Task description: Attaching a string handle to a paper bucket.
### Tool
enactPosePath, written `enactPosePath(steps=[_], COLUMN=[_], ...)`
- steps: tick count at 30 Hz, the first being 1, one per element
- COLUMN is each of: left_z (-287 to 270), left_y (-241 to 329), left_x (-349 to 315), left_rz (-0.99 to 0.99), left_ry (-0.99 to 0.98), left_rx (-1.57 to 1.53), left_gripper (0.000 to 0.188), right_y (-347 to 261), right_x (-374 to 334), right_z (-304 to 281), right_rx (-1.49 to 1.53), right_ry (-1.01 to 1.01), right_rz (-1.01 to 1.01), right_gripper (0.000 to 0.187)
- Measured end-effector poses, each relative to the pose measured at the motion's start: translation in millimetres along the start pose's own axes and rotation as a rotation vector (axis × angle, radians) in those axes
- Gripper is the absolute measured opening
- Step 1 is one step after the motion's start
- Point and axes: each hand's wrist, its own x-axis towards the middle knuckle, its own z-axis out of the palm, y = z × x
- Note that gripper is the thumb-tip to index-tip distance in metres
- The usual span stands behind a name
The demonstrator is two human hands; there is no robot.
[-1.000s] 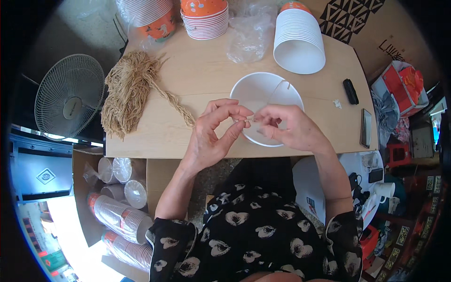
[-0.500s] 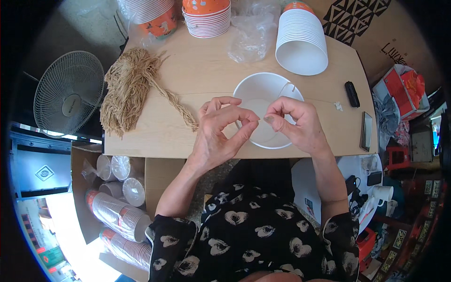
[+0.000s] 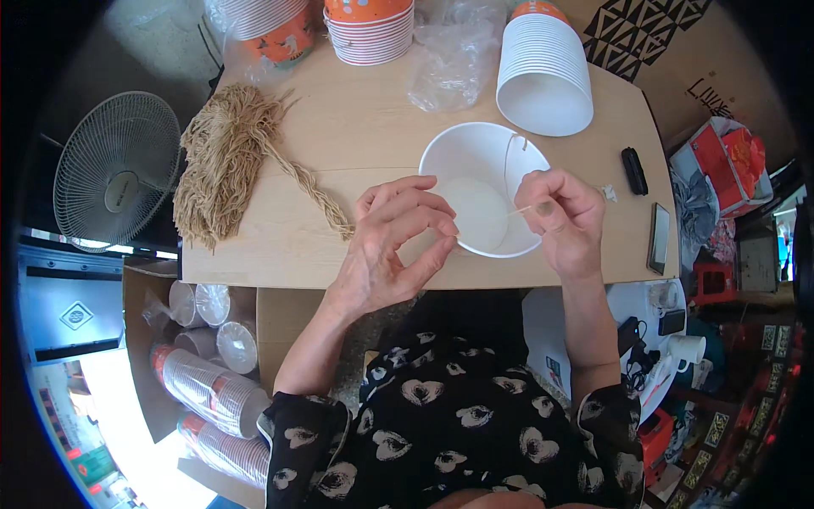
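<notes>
My right hand pinches a thin tan string between thumb and forefinger, over the right side of a white tub. A short length of this string points left from the fingertips. Another piece of cord runs from a spot on the tub's far inner wall down toward my right hand; whether the two join is hidden. My left hand hovers at the tub's left near edge, fingers curved, with a small gap between thumb and forefinger and nothing visible in it. Beside it trails the twisted tail of a tan string bundle.
Stacked white tubs, orange patterned tubs and a crumpled plastic bag line the table's far side. A black object and a phone lie at right. Left are a fan and a carton of wrapped tubs.
My hands have drawn apart: the right moved right with the string, which now shows, and the left shifted slightly left, its fingertips parting. The tub tilted slightly and moved a little away.
</notes>
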Motion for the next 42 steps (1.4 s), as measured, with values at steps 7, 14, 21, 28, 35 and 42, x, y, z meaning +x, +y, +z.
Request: enactPosePath(steps=[7, 14, 21, 28, 35, 42], left_z=[-1, 2, 3, -9, -49, -104], left_y=[0, 0, 1, -11, -28, -56], left_x=[2, 1, 1, 0, 18, 83], left_rz=[0.018, 0.013, 0.063, 0.186, 0.04, -0.19], left_ry=[-0.056, -0.047, -0.066, -0.122, -0.093, 0.095], left_rx=[0.071, 0.089, 0.105, 0.075, -0.296, -0.551], left_gripper=[0.017, 0.019, 0.017, 0.017, 0.016, 0.015], right_y=[8, 11, 5, -65, -70, -81], right_x=[0, 0, -5, 8, 30, 102], right_z=[-7, -7, -10, -47, -72, -40], right_rx=[0.168, 0.214, 0.158, -0.562, -0.283, -0.414], right_ry=[0.009, 0.008, 0.016, -0.071, -0.208, -0.173], right_rz=[-0.097, -0.124, -0.103, -0.046, -0.188, -0.351], right_gripper=[0.025, 0.025, 0.023, 0.012, 0.02, 0.049])
